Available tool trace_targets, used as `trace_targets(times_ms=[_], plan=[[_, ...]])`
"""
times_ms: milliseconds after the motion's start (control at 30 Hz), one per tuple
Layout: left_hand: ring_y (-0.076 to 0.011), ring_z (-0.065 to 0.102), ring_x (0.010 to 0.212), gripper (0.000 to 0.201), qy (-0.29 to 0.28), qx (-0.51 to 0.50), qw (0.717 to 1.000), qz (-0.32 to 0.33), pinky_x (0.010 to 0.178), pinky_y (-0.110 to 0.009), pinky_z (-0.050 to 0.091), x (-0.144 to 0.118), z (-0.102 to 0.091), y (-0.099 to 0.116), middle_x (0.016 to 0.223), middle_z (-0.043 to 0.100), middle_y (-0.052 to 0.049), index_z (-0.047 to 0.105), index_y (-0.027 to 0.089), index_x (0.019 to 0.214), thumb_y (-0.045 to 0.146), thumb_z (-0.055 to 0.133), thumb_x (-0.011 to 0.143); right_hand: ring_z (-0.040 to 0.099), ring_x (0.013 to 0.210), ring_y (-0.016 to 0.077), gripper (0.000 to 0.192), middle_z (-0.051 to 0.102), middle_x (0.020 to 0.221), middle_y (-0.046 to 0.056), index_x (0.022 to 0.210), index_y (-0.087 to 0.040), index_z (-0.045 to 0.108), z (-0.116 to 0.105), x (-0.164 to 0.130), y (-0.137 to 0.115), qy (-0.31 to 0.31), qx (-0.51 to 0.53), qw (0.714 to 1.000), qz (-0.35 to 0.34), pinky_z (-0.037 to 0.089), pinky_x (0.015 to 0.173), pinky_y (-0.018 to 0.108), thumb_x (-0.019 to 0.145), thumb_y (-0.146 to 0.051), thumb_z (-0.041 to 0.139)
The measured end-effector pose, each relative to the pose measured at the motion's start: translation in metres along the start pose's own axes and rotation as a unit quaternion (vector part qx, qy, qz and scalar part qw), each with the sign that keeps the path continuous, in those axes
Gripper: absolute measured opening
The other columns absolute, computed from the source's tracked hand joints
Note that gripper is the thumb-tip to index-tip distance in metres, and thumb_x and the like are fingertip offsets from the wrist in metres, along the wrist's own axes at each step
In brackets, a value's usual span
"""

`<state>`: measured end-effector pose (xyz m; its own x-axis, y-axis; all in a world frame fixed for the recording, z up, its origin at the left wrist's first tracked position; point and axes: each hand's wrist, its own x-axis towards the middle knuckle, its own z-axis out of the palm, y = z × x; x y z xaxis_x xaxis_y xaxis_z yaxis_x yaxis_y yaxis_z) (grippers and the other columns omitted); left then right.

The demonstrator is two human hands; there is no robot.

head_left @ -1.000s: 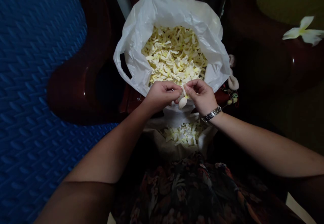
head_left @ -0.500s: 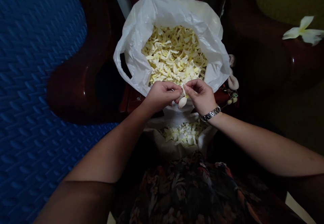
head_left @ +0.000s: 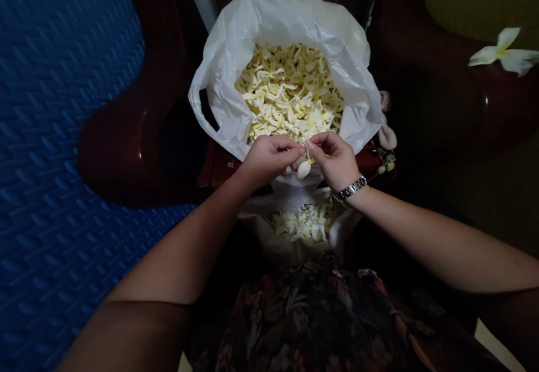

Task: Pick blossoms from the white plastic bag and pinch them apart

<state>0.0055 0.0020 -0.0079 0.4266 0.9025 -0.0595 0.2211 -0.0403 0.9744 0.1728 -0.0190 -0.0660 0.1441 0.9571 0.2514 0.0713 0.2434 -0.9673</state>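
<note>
My left hand (head_left: 267,160) and my right hand (head_left: 334,159) meet at the near rim of a white plastic bag (head_left: 236,52). Both pinch a small white flower (head_left: 303,169) between their fingertips, and one petal hangs down below them. The bag is wide open and filled with several pale yellow-white petals (head_left: 290,91). A metal watch (head_left: 351,188) sits on my right wrist. Below my hands, a second, smaller heap of petals (head_left: 305,223) lies on a pale cloth or bag on my lap.
A dark red glossy chair (head_left: 126,136) holds the bag. A blue textured mat (head_left: 54,136) covers the left side. A whole white flower (head_left: 505,52) lies at the far right on dark red furniture. Floral-patterned clothing (head_left: 315,316) covers my lap.
Almost nothing has changed. My fingertips have shifted very slightly on the flower while both hands stay at the bag's rim.
</note>
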Motion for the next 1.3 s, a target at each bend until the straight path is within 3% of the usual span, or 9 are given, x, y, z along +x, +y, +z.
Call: trace_targets(times_ms=[267,667,1000,1300], plan=[[-0.0084,0.056,0.052,0.015,0.002,-0.012,1.000,0.023,0.042,-0.019,0.043,0.002,0.002,-0.003,0.067,0.067,-0.002,0.075,0.013,0.074,0.026,0.070,0.078,0.062,0.073,0.0147,0.032,0.066,0.082,0.001,0.088,-0.022,0.059,0.001,-0.001,0.000,-0.018,0.014,1.000,-0.005,0.053,0.070,0.032,0.081,-0.049,0.074],[-0.0100,0.056,0.059,0.018,0.038,0.054,0.994,0.090,0.057,-0.023,0.046,-0.002,0.009,-0.008,0.063,0.064,-0.001,0.075,0.015,0.074,0.028,0.067,0.084,0.059,0.064,0.0143,0.011,0.063,0.071,-0.002,0.086,-0.023,0.058,0.001,-0.001,-0.008,-0.001,-0.094,0.993,-0.072,0.048,0.062,0.030,0.088,-0.032,0.063],[-0.0106,0.057,0.061,0.020,0.079,0.058,0.989,0.111,0.055,-0.023,0.046,-0.005,0.018,-0.007,0.068,0.067,-0.002,0.072,0.017,0.069,0.025,0.063,0.086,0.064,0.074,0.0198,0.007,0.071,0.081,0.004,0.084,-0.022,0.063,-0.007,0.004,-0.015,0.011,-0.242,0.953,-0.184,0.049,0.068,0.033,0.087,-0.026,0.058],[-0.0082,0.050,0.052,0.023,0.107,0.005,0.989,0.103,0.050,-0.022,0.041,-0.002,0.025,-0.012,0.062,0.060,0.000,0.066,0.017,0.062,0.026,0.063,0.083,0.064,0.077,0.0207,0.007,0.071,0.083,0.004,0.084,-0.023,0.063,-0.006,0.005,-0.015,0.016,-0.252,0.952,-0.173,0.051,0.073,0.036,0.087,-0.026,0.057]])
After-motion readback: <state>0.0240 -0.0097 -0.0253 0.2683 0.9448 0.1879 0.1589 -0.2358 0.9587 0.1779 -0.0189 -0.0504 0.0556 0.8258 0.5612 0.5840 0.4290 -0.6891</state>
